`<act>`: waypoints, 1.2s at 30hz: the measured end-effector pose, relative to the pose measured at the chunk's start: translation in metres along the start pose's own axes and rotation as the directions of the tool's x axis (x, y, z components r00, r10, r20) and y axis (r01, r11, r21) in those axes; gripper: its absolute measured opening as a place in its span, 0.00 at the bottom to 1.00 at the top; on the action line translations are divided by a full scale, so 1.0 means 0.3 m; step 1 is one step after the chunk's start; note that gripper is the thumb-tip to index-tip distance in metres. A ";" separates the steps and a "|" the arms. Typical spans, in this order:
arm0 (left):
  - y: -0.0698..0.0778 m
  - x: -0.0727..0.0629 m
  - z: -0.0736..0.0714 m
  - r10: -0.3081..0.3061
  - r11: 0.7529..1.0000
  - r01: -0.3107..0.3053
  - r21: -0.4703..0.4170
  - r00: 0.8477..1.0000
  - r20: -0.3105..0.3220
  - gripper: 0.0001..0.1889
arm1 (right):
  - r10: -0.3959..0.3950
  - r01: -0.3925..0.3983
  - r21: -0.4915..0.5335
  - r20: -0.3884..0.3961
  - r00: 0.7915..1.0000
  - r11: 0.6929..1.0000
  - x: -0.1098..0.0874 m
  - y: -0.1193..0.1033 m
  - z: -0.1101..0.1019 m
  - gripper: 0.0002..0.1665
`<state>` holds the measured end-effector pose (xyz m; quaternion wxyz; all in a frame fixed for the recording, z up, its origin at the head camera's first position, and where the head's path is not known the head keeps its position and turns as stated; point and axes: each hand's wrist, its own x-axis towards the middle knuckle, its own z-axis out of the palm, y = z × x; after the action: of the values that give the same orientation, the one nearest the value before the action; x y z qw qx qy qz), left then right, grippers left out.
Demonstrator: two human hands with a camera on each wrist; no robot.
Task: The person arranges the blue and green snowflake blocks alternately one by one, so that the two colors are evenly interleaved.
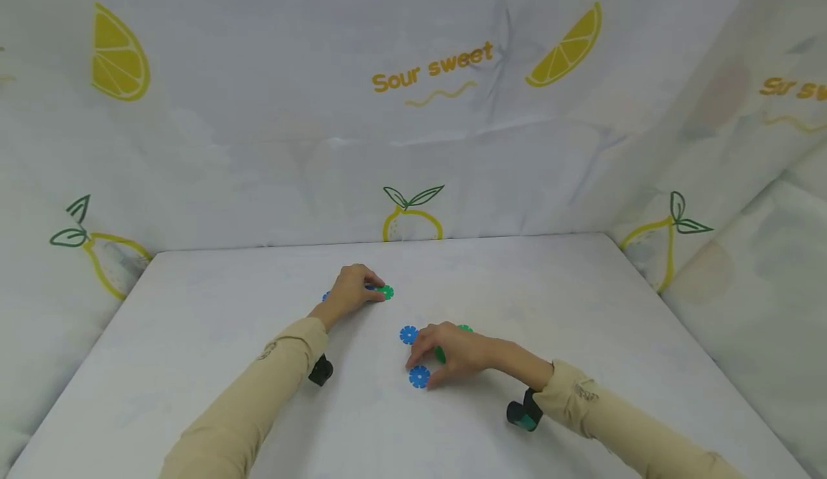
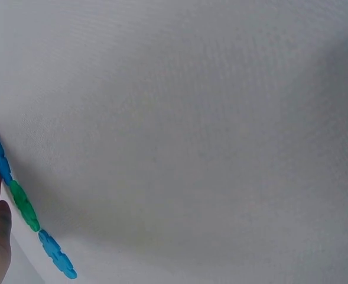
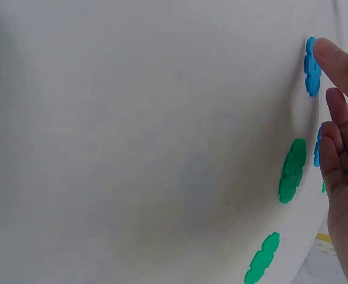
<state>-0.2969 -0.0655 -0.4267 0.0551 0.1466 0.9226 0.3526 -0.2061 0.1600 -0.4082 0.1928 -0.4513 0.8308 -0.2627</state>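
My left hand (image 1: pixel 352 290) pinches a green snowflake building disc (image 1: pixel 386 292) between thumb and fingers, at the end of a row. That row shows in the left wrist view, with a green disc (image 2: pixel 24 205) and a blue disc (image 2: pixel 57 254) further along, partly hidden by the hand in the head view. My right hand (image 1: pixel 452 353) spans another blue disc (image 1: pixel 419 376), its thumb and fingertips right at the edges. Beyond these fingers lies a second blue disc (image 1: pixel 408 335). Two more green discs, one nearer (image 3: pixel 292 171) and one apart (image 3: pixel 262 258), lie by the right palm.
The discs lie on a white tabletop (image 1: pixel 194 364). Behind and beside it hangs white cloth (image 1: pixel 271 105) printed with lemons. A black wrist camera (image 1: pixel 321 370) hangs under the left sleeve, another camera (image 1: pixel 525 412) under the right.
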 end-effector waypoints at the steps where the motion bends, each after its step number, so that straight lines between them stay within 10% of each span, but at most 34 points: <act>1: 0.003 -0.001 -0.001 0.003 1.000 -0.003 0.001 1.000 0.000 0.11 | 0.002 -0.002 -0.001 0.015 1.000 1.000 0.004 0.005 -0.004 0.18; 36: 0.015 -0.004 -0.012 -0.002 1.000 0.002 -0.003 1.000 -0.007 0.11 | -0.022 0.021 0.027 0.024 0.999 0.999 0.030 0.036 -0.010 0.13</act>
<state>-0.2954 -0.0649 -0.4211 0.0525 0.1446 0.9223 0.3545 -0.2195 0.1581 -0.4131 0.2062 -0.4608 0.8198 -0.2702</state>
